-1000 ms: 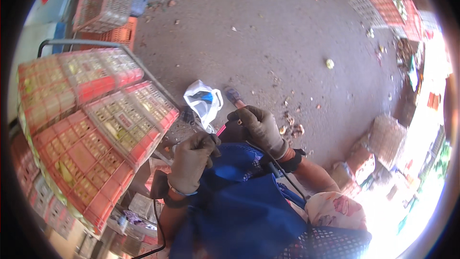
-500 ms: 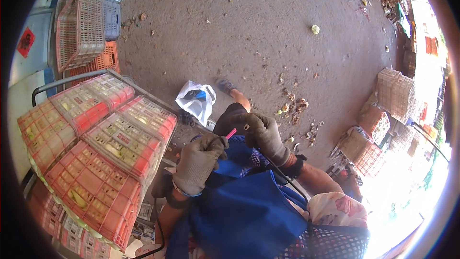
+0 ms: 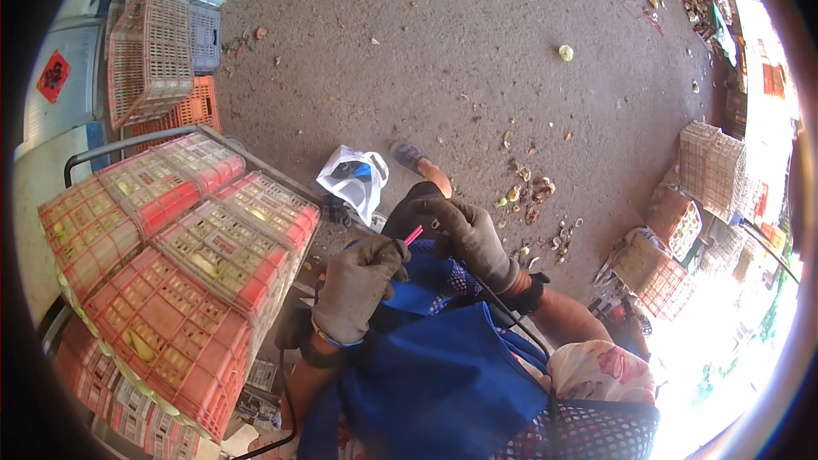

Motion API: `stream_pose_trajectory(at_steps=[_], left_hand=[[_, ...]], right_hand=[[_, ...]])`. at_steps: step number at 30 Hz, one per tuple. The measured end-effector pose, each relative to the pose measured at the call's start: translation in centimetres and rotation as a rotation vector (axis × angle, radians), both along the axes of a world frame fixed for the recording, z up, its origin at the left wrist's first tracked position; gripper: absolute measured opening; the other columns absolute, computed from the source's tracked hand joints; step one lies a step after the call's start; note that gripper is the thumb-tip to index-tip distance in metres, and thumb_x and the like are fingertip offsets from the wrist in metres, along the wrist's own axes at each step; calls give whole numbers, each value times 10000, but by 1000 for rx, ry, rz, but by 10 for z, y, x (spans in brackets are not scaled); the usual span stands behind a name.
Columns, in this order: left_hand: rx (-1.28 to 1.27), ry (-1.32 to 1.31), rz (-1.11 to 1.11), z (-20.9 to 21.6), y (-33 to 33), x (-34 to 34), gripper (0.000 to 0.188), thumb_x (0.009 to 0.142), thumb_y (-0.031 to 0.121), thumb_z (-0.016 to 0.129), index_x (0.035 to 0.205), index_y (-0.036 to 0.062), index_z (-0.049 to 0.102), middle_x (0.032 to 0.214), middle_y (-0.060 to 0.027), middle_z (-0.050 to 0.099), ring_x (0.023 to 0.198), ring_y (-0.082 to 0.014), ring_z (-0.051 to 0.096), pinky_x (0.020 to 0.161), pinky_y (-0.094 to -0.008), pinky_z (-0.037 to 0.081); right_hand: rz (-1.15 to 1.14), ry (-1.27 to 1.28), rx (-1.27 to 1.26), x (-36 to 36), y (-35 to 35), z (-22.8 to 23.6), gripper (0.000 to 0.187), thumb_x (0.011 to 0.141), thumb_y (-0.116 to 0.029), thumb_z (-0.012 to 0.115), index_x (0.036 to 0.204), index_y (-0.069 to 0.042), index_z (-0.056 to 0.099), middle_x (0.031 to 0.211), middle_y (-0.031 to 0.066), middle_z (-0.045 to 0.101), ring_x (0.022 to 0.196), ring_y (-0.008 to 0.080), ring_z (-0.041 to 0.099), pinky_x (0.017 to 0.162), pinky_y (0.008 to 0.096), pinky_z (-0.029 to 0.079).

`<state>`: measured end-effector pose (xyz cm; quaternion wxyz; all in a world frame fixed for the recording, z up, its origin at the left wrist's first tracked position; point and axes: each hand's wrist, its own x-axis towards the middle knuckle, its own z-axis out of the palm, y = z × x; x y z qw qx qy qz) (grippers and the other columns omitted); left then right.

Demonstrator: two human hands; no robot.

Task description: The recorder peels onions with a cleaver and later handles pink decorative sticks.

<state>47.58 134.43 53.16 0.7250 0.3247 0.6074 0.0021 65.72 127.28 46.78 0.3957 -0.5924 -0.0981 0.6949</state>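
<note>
My left hand (image 3: 351, 283), in a grey-brown work glove, is closed around a thin pink stick-like thing (image 3: 413, 235) that pokes out beyond the fingers. Its exact kind is too small to tell. To the right, my gloved right hand (image 3: 479, 243) is held close by, fingers curled in toward the thumb. A small pale spot shows at its fingertips; what they hold, if anything, I cannot make out. Both hands hover over my lap, above a blue cloth apron (image 3: 443, 358).
Red and white plastic crates (image 3: 170, 290) of pale green produce are stacked on a cart at left. A white plastic bag (image 3: 354, 183) lies beyond my hands. Peelings (image 3: 537, 192) litter the floor, with a round green vegetable (image 3: 566, 53) farther off. More crates (image 3: 711, 166) stand at right.
My right hand's fingers have shifted slightly, changing their curl near the pink thing. The left hand keeps its hold. The whole view has moved a little.
</note>
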Motion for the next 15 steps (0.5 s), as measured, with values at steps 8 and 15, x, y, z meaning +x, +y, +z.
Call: stream_pose_trajectory(at_steps=[8, 15], left_hand=[[-16, 14, -40, -5, -7, 8, 174, 1014, 198, 606, 989, 54, 702, 741, 7, 653, 555, -23, 506, 521, -189, 408], [21, 39, -54, -6, -8, 15, 184, 1016, 205, 601, 982, 54, 700, 738, 2, 657, 543, -23, 502, 520, -195, 408]], right_hand=[[-80, -42, -70, 3, -8, -5, 438, 1049, -384, 516, 1183, -3, 688, 715, -41, 540, 534, 45, 505, 484, 215, 389], [-70, -29, -13, 5, -6, -6, 496, 1047, -437, 512, 1213, 4, 669, 719, -41, 543, 576, 49, 513, 530, 214, 403]])
